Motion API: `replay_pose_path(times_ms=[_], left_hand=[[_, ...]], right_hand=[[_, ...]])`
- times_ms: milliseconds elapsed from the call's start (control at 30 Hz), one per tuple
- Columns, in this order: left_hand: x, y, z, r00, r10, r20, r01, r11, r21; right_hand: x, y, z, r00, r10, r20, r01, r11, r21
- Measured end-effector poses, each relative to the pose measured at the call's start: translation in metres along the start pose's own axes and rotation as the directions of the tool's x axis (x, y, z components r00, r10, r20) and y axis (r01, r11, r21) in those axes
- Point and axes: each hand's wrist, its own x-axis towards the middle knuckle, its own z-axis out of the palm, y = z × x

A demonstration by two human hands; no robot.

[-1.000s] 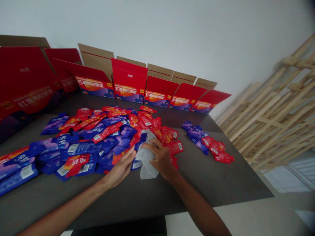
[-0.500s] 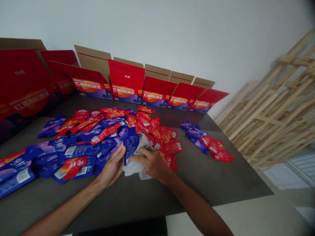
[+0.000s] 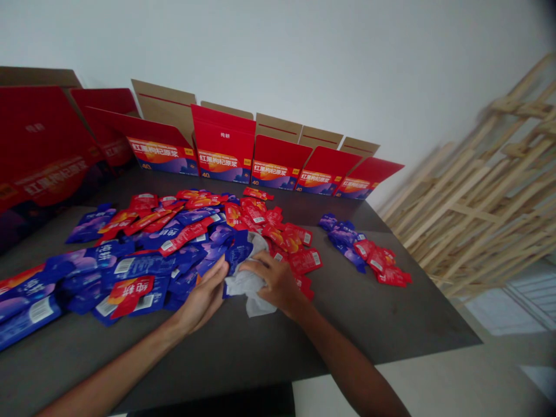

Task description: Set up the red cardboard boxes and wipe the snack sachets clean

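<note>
Blue pouch (image 3: 238, 252) pinched at its left edge, long axis one to seven o'clock

Taking the clock around the pouch, with twelve straight ahead. Widest of all, a dark bench (image 3: 369, 313) below, with open red cartons (image 3: 223, 142) ranged along its far side from ten to two o'clock. Next in size, a mixed red and blue pile (image 3: 150, 263), thickest from nine to eleven and running on in red towards three. Then a smaller cluster (image 3: 345, 240), well apart at three o'clock.

At seven to eight, the left hand (image 3: 206, 295), nearer of the two, grip closed on the pouch's left edge. At four to five, the right hand (image 3: 273, 284), grip closed on a crumpled pale cloth (image 3: 242, 282) pressed against the pouch.

Smallest, the pouch itself: tilted over the near side of the pile, lower part mostly hidden behind cloth. From the left grip, lying towards one o'clock; from the right, towards ten or eleven. Cannot tell whether touching the pile beneath.
</note>
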Motion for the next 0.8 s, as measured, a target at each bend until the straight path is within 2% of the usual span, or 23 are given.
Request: replay_pose_path(times_ms=[100,167,267,367,467,567,667,800], left_hand=[[0.002,0.011,0.002,0.999,0.040,0.001,-0.040,0.999,-0.028],[0.003,0.014,0.002,0.998,0.057,0.001,-0.057,0.998,-0.035],[0.002,0.012,0.001,0.999,0.038,0.005,-0.037,0.999,-0.036],[0.000,0.004,0.000,1.000,0.003,0.026,-0.002,1.000,-0.026],[-0.001,-0.003,0.000,0.997,-0.017,0.077,0.018,1.000,-0.009],[0.000,-0.007,-0.001,0.997,-0.026,0.068,0.026,1.000,-0.002],[0.002,-0.005,-0.002,1.000,-0.025,0.004,0.025,0.999,-0.033],[0.004,0.007,0.001,1.000,0.018,-0.011,-0.019,0.996,-0.090]], right_hand=[[-0.001,-0.005,0.005,0.990,-0.089,0.112,0.093,0.995,-0.039],[-0.002,-0.006,0.006,0.983,-0.120,0.137,0.128,0.991,-0.048],[-0.002,-0.005,0.006,0.993,-0.100,0.067,0.103,0.993,-0.050],[-0.001,-0.001,0.002,0.999,0.005,-0.039,-0.006,1.000,-0.017],[0.001,0.003,-0.004,0.986,0.104,-0.129,-0.099,0.994,0.045],[0.002,0.004,-0.005,0.980,0.119,-0.162,-0.107,0.991,0.079],[0.001,0.004,-0.002,0.991,0.075,-0.112,-0.069,0.996,0.060],[0.000,0.000,0.003,0.996,-0.026,0.082,0.027,1.000,-0.003]])
